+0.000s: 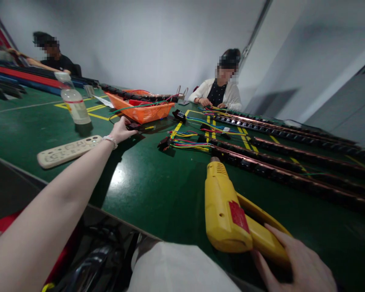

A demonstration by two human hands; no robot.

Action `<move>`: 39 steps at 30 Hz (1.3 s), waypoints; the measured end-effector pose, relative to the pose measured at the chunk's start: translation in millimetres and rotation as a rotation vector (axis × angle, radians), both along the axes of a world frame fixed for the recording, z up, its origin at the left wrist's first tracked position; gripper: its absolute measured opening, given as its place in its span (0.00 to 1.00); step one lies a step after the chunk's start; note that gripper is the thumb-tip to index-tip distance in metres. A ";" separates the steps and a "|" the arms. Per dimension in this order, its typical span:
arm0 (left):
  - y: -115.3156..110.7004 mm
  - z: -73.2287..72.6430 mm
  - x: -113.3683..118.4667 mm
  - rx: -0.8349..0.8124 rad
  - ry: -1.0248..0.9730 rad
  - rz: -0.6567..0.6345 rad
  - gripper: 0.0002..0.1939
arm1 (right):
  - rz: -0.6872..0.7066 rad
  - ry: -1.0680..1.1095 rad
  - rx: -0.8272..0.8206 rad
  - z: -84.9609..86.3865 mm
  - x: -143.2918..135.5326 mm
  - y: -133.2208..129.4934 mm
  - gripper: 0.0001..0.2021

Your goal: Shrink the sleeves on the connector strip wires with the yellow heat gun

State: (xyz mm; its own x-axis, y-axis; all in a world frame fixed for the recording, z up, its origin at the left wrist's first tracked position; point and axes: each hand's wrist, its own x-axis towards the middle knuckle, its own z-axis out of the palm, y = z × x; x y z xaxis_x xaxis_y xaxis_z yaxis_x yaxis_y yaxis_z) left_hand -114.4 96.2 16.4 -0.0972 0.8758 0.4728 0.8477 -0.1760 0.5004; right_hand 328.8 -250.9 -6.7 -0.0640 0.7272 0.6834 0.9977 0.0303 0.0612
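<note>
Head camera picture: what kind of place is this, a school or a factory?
Probably a small factory workshop for wiring. A long green table carries bundles of coloured wires and rows of dark strips. The right hand grips a yellow heat gun, and another person works across the table.

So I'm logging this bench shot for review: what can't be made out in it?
- Right hand: cut off by the bottom edge; its grip on the yellow heat gun handle is partly out of frame.
- Small dark part at the left hand: too small to identify.
- White remote: button markings blurred.
- Orange basket: contents too far off to tell.
</note>
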 end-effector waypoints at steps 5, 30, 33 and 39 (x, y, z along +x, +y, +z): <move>-43.5 18.7 5.7 0.199 -0.073 -0.110 0.22 | 0.018 0.040 0.030 0.4 -0.5 0.7 0.25; -146.0 1.7 201.9 -0.036 -0.053 -0.611 0.13 | -0.064 0.130 0.084 -5.2 45.1 -25.3 0.20; -142.4 0.3 212.8 0.013 -0.017 -0.555 0.13 | -0.036 0.086 0.139 -6.8 47.5 -23.3 0.17; -140.9 -2.9 218.3 0.064 0.074 -0.529 0.14 | 0.003 0.078 0.160 -6.6 50.4 -22.8 0.16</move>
State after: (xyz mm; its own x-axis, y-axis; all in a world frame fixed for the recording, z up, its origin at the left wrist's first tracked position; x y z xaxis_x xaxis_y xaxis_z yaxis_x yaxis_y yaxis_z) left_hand 103.9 -44.7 13.5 0.3849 0.7654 0.5158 0.6674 -0.6168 0.4173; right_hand 379.2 -273.7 -13.3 -0.0078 0.6085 0.7935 0.9995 0.0290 -0.0125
